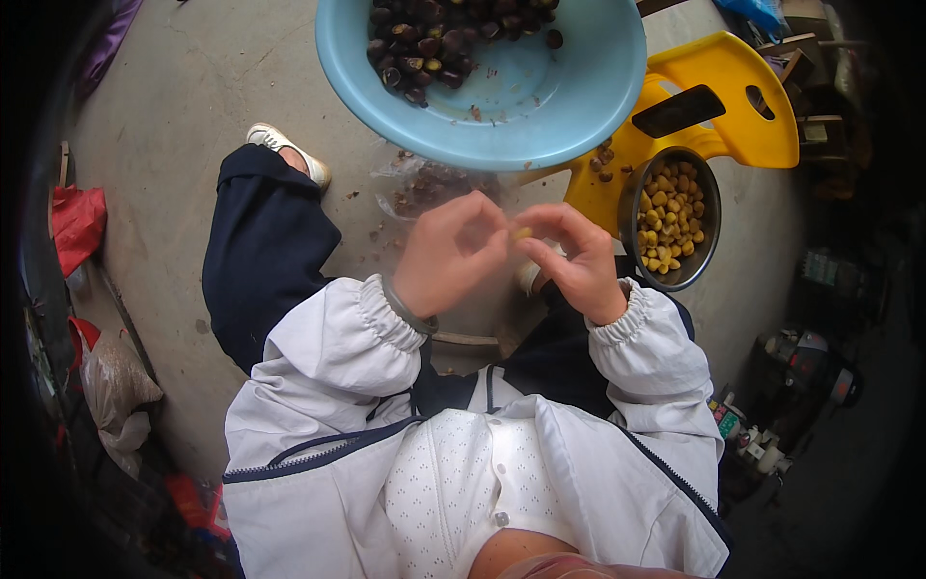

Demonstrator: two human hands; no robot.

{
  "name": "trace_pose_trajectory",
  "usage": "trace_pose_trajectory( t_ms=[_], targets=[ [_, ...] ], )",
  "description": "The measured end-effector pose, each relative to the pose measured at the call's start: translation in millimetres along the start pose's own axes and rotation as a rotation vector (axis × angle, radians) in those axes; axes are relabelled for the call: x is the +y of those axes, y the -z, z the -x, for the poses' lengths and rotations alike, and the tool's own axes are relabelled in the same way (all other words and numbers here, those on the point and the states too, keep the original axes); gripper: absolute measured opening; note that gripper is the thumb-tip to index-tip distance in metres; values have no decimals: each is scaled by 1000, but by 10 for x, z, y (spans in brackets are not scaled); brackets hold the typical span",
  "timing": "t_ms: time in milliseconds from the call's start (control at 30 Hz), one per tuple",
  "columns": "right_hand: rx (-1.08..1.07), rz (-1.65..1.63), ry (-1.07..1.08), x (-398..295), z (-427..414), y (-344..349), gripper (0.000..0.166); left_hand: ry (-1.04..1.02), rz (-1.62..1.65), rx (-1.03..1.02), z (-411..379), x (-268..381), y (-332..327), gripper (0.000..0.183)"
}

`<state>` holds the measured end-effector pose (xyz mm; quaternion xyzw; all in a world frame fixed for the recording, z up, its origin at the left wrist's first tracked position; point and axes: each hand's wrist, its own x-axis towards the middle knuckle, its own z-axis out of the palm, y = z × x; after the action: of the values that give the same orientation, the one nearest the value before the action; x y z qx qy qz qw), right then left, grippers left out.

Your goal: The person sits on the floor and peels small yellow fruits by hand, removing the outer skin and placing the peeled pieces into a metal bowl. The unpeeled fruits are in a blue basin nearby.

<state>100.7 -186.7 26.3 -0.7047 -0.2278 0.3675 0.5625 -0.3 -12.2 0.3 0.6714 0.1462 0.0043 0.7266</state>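
Observation:
A small yellow peeled chestnut sits between the thumb and forefinger of my right hand. Close beside it, the thumb and forefinger of my left hand come together in a pinch; whether they grip a bit of the nut or its skin is not clear. Beyond both hands, a light blue plastic basin contains dark brown chestnuts, several with their shells cut. To the right of my right hand, a metal bowl holds many yellow peeled chestnuts.
A yellow plastic chair supports a black phone and a few brown chestnuts. Under the basin's near edge lies a plastic bag with shell scraps. Filled bags stand at left; machinery is at right.

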Motion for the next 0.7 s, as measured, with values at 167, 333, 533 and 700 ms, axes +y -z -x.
trace_pose_trajectory(
  t_ms=[167,333,533,700],
  targets=[
    [80,-133,32,-19,-44,-18,26,68,39,89,8,7,16,5],
    [60,-199,13,-27,-41,-5,25,-6,45,93,2,13,11,6],
    [107,-96,12,47,-18,20,20,-106,-84,31,3,124,24,8],
    [81,150,114,-28,-36,10,20,-188,-168,64,0,71,27,7]
  ],
)
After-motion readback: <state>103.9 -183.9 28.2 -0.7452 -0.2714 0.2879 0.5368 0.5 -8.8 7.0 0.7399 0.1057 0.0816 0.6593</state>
